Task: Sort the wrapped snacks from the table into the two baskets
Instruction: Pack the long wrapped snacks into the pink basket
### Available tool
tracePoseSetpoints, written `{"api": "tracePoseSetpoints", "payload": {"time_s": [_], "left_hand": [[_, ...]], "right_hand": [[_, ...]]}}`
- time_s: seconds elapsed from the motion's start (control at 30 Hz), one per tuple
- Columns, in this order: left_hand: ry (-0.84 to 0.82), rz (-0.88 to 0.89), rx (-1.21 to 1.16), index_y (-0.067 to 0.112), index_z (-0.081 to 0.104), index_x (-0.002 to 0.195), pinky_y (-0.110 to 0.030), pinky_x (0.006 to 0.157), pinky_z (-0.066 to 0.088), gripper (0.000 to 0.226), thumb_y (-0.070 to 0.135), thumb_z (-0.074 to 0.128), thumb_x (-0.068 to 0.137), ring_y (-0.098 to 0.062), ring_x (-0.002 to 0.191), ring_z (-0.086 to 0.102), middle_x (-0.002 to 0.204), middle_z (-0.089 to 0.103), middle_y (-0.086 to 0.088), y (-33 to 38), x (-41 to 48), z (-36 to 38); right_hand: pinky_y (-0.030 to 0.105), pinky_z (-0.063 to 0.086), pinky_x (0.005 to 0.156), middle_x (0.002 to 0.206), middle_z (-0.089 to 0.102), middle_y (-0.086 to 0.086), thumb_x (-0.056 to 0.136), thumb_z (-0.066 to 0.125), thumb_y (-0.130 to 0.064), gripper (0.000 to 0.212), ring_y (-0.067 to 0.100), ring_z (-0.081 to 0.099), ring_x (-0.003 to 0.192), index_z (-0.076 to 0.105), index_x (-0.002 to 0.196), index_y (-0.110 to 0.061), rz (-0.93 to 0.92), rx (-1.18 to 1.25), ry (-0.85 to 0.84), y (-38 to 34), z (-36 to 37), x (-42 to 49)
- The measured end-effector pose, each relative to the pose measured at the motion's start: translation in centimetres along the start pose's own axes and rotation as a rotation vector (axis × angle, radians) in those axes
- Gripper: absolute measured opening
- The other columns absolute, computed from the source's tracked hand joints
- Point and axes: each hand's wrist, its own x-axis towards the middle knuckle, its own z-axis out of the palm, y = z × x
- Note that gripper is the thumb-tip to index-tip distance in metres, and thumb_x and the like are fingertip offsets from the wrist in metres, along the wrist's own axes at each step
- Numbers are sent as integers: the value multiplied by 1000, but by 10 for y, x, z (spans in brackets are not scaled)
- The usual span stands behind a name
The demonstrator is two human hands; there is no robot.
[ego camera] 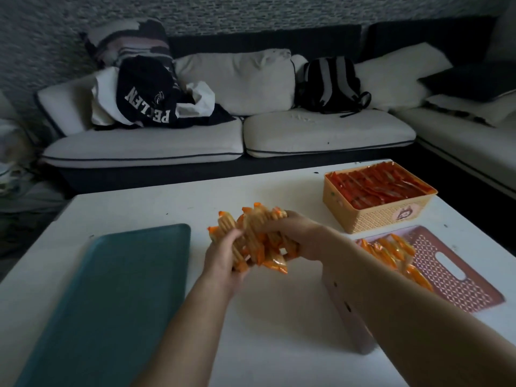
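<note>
Orange-wrapped snacks [257, 238] are bunched above the middle of the table [265, 317], with the left hand [223, 255] and right hand [300, 234] curled around them from both sides. By colour, the bundle likely belongs in the near pink basket [458, 280] on the right, beside matching orange packets [391, 252]. The far tan basket [391, 219] is packed with red packets [374, 185].

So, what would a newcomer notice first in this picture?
The left hand and right hand grip a bunch of orange wrapped snacks over the white table. At right, the far yellow basket holds red packets, the near pink basket orange ones. A teal tray lies at left.
</note>
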Motion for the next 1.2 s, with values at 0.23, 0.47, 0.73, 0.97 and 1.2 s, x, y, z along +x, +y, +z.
{"api": "tracePoseSetpoints", "payload": {"time_s": [0.23, 0.47, 0.73, 0.97, 1.2], "left_hand": [[-164, 70, 105, 14, 72, 113, -36, 70, 57, 26, 22, 71, 88, -30, 101, 72, 106, 77, -15, -4, -56, 79], [-355, 57, 340, 17, 73, 115, -54, 88, 59, 54, 36, 82, 64, -35, 99, 73, 103, 78, -14, -67, -94, 184], [-311, 247, 865, 20, 72, 113, -33, 88, 54, 54, 58, 71, 75, -23, 101, 68, 106, 74, 1, -99, -90, 235], [-140, 469, 1003, 28, 62, 120, -25, 74, 48, 55, 69, 62, 82, -14, 99, 64, 117, 68, 9, -83, -78, 202], [-190, 653, 1458, 36, 49, 114, -38, 79, 55, 69, 81, 68, 65, -11, 98, 60, 111, 59, 13, -101, -85, 189]], "right_hand": [[56, 59, 82, 105, 75, 14, 77, 84, -17, 35, 35, 72, 100, 70, 110, -15, -151, 158, 177, -8, -63, -100], [41, 59, 73, 110, 72, 15, 89, 72, -24, 28, 31, 72, 98, 65, 114, -13, -190, 264, 373, 33, -163, -189], [49, 58, 90, 111, 74, 8, 88, 59, -62, 55, 28, 73, 97, 68, 118, -17, -50, 18, 343, 69, -207, -194], [47, 60, 83, 97, 69, 7, 98, 40, -62, 49, 24, 69, 84, 64, 91, -20, -32, -472, 740, 55, -208, -187], [50, 61, 73, 87, 72, 0, 98, 56, -25, 16, 25, 70, 75, 68, 87, -23, -266, -436, 751, 72, -210, -168]]}}
